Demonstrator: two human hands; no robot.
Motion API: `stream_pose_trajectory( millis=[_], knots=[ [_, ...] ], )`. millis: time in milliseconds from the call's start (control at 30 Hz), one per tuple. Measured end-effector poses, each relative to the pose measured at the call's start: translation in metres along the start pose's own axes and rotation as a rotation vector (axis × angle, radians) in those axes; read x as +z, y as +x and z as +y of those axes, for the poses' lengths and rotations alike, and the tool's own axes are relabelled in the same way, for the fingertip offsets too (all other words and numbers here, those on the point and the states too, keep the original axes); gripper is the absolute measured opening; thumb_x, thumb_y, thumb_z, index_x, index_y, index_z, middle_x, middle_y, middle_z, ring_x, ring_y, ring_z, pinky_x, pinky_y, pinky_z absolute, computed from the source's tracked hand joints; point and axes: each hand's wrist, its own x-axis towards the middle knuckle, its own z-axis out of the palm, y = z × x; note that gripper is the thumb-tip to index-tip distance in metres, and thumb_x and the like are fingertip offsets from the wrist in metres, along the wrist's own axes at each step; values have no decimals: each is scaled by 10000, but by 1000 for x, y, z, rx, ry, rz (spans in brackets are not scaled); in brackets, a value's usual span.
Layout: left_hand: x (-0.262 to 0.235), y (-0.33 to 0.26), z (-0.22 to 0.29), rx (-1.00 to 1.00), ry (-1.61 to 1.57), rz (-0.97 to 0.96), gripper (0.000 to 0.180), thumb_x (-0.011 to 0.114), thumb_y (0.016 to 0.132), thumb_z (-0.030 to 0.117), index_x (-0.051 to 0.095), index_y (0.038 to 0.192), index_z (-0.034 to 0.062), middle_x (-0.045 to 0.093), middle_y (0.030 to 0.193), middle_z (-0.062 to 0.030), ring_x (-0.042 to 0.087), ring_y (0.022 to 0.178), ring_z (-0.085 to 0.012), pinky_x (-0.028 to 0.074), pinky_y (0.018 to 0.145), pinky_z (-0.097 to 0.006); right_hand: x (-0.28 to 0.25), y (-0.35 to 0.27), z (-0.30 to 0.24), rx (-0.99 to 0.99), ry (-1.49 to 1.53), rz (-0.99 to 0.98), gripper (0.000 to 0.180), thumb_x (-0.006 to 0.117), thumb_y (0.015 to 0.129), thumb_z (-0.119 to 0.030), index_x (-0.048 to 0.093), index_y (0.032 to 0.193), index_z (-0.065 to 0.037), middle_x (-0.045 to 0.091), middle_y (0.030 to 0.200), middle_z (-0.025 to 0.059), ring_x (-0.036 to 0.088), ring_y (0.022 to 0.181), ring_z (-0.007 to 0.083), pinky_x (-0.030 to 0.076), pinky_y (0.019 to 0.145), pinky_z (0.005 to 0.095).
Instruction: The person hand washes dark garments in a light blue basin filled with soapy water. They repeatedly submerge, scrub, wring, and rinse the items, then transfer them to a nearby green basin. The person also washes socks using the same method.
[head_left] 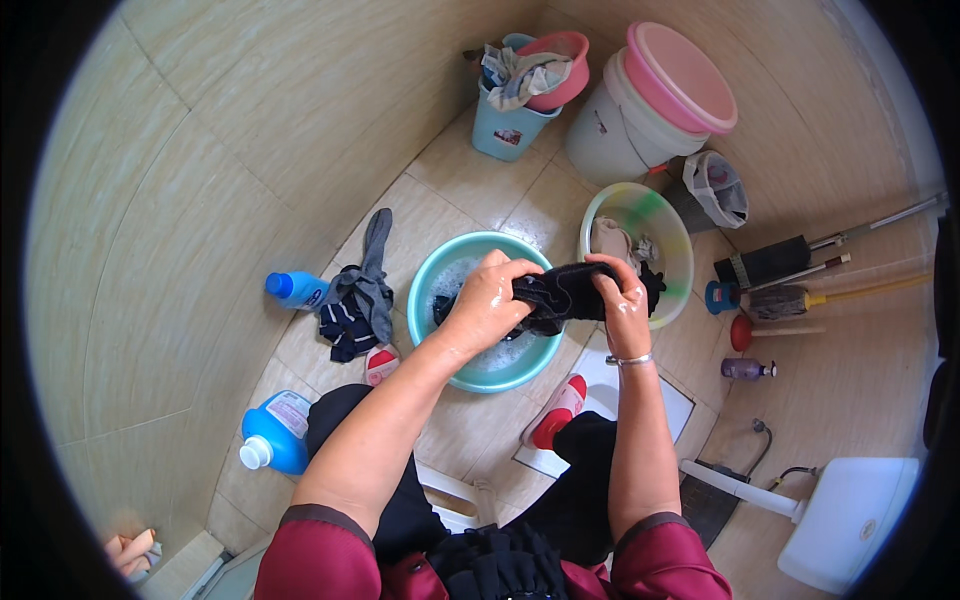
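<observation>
Gripping hands: our left hand [492,297] clenches one bunched end of a black knit garment [578,292]; our right hand [623,308] pinches the other end between thumb and fingers, apparently keeping it spread.
Black knit garment: we hold it above the right rim of the turquoise basin [490,382], perhaps so drips land back inside.
Turquoise basin: it stands on the tiled floor [440,190] ahead of our red shoes [562,412], within easy reach, holding suds [508,357] and dark cloth.
Pale-green tub [684,250]: beyond the basin's upper right rim, holding cream cloth [609,238].
Floor's left edge: grey knitwear [376,290] lies beside a blue bottle [294,290], presumably handy for us.
</observation>
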Motion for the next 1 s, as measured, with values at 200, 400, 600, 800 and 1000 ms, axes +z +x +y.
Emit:
stream_pose_trajectory(
  millis=[200,400,600,800,1000],
  knots=[
    [8,-2,1,-25,64,-17,344,587,676,-26,650,1006,44,557,929,-113,561,887,-252,453,799,-318,25,-1,7,231,244,-134,470,516,958,-331,508,1304,-13,546,1210,75,510,1064,127,437,879,261],
    [2,6,0,-476,-954,37,349,535,793,59,554,1139,16,568,1080,-87,544,1022,-187,414,945,-301,34,-10,-1,-39,-141,-275,934,788,745,-378,298,1431,24,447,1358,197,425,1278,264,316,1072,350],
    [-4,8,6,-637,-1145,14,625,549,900,549,430,1264,54,518,1197,-198,524,1143,-262,441,962,-417,47,-19,1,-314,-573,-260,1239,904,504,-428,228,1450,3,297,1414,270,318,1331,410,301,1098,438],
    [-5,4,21,-579,-1118,-107,730,509,892,607,367,1339,48,435,1296,-222,462,1224,-301,393,1022,-455,53,-29,-11,-388,-778,-215,1251,921,426,-361,263,1446,-59,269,1419,308,366,1257,495,353,1051,480],
    [-1,2,25,-586,-1098,-145,823,490,889,630,268,1436,57,405,1337,-207,450,1231,-302,388,1024,-461,62,-33,-7,-339,-912,-108,984,885,538,-215,395,1386,-125,383,1362,224,440,1204,425,402,1004,465]
  ],
)
